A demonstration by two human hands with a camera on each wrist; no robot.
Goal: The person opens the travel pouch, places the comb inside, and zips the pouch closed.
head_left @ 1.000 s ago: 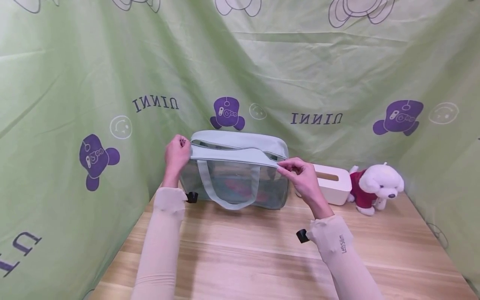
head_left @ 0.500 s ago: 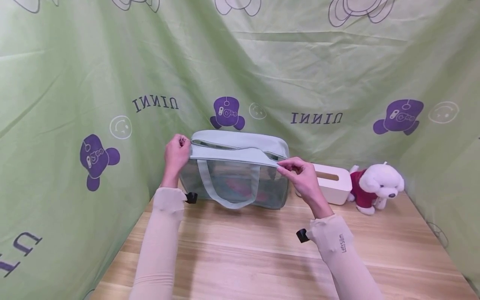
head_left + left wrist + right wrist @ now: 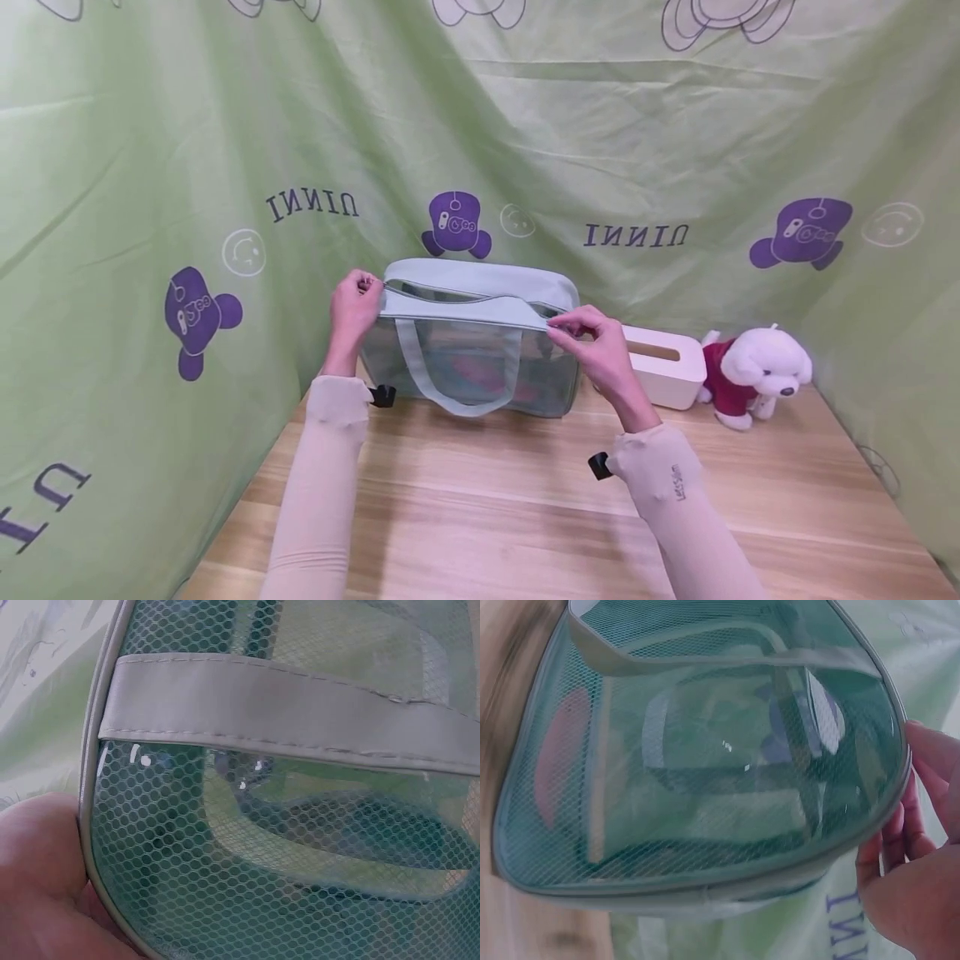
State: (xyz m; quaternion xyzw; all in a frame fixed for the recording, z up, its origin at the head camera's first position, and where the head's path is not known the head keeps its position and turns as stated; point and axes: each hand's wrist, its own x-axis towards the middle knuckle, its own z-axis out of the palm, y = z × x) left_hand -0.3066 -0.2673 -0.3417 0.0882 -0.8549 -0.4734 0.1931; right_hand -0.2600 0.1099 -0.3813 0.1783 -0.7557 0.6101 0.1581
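Note:
A see-through mesh bag (image 3: pixel 457 310) with pale grey-green trim stands upright on the table. Its top zipper (image 3: pixel 438 293) gapes along part of its length, and a strap handle (image 3: pixel 459 408) hangs down the front. At the upper left corner my left hand (image 3: pixel 355 310) grips the bag, fingers curled. My right hand (image 3: pixel 602 354) pinches the upper right edge by the zipper's end between thumb and fingers; whether a zipper pull is in that pinch is hidden. A blurry reddish thing (image 3: pixel 564 754) shows through the mesh in the right wrist view.
To the right of the bag stands a white tissue box (image 3: pixel 667 379) with a slotted wooden-coloured top opening. Beside it sits a white plush dog (image 3: pixel 757 367) in a red shirt. Green printed cloth (image 3: pixel 540 150) hangs behind and at both sides of the wooden table (image 3: pixel 480 517).
My right hand has shifted slightly left along the bag's top edge. The zipper gap looks a little wider than half a second ago. My left hand stays at its corner.

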